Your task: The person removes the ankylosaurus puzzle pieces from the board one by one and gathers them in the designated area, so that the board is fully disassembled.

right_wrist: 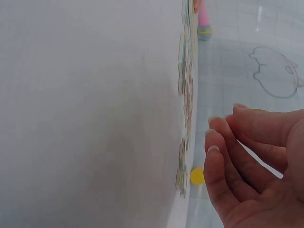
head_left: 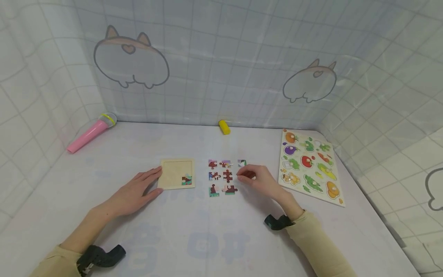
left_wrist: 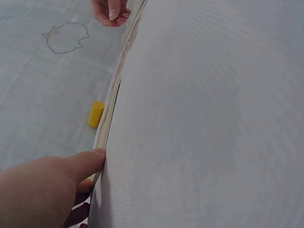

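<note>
A small square wooden puzzle tray (head_left: 171, 173) lies on the table, with a coloured jigsaw patch (head_left: 187, 180) in its lower right corner. My left hand (head_left: 131, 195) rests against the tray's left side, fingertips on the edge and thumb by the near left corner. To the right of the tray, several loose jigsaw pieces (head_left: 227, 176) are laid out in rows. Over the right end of these rows hovers my right hand (head_left: 261, 182), thumb and fingers loosely bent towards each other. Nothing shows between its fingers in the right wrist view. A white and green piece (head_left: 242, 163) lies just beyond its fingertips.
A vegetable picture board (head_left: 308, 165) lies to the right of my right hand. At the back stands the patterned wall covering (head_left: 207, 77), with a yellow cylinder (head_left: 224, 127) near its foot. A pink toy microphone (head_left: 91, 132) lies at the back left.
</note>
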`<state>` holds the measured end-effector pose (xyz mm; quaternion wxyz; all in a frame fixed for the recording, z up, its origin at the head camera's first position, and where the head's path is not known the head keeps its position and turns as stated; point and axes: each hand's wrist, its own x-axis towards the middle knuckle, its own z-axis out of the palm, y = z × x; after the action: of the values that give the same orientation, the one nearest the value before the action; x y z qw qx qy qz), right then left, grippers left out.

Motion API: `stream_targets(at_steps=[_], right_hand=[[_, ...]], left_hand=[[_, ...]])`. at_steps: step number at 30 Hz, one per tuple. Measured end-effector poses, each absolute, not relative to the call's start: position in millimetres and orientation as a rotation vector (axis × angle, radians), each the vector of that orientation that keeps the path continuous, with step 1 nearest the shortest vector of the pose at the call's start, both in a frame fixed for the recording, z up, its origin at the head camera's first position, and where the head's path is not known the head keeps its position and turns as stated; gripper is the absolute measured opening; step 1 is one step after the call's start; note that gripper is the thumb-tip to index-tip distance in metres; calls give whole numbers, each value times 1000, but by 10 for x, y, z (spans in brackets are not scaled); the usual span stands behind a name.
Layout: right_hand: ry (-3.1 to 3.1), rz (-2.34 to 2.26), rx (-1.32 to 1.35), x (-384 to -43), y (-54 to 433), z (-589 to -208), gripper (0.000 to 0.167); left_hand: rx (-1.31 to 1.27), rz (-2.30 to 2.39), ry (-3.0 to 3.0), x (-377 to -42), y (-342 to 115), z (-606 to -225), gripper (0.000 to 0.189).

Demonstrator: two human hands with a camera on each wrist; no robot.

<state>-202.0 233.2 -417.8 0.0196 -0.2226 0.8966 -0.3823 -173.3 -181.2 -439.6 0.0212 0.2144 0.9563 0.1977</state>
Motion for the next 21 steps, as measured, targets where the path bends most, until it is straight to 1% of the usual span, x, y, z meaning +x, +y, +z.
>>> stream_targets(at_steps=[4,7,12,21], right_hand=[[2777,-1199,-706,-2005,2247,-4161,18],[2761,-1232,-749,-2022,2089,-4102,22],[2758,-1243,-794,-2075,1679,-4002,27],[2728,-1189,-863,-2143,975,-3952,31]], left_hand=[[689,612,2972,-1742,-1798,-4411,70],[679,607,2969,-1742,-1798,-4412,71],[647,604,2963,-1727,-1814,-4397,72],[671,618,2972,-1730,-1822,-4427,71]])
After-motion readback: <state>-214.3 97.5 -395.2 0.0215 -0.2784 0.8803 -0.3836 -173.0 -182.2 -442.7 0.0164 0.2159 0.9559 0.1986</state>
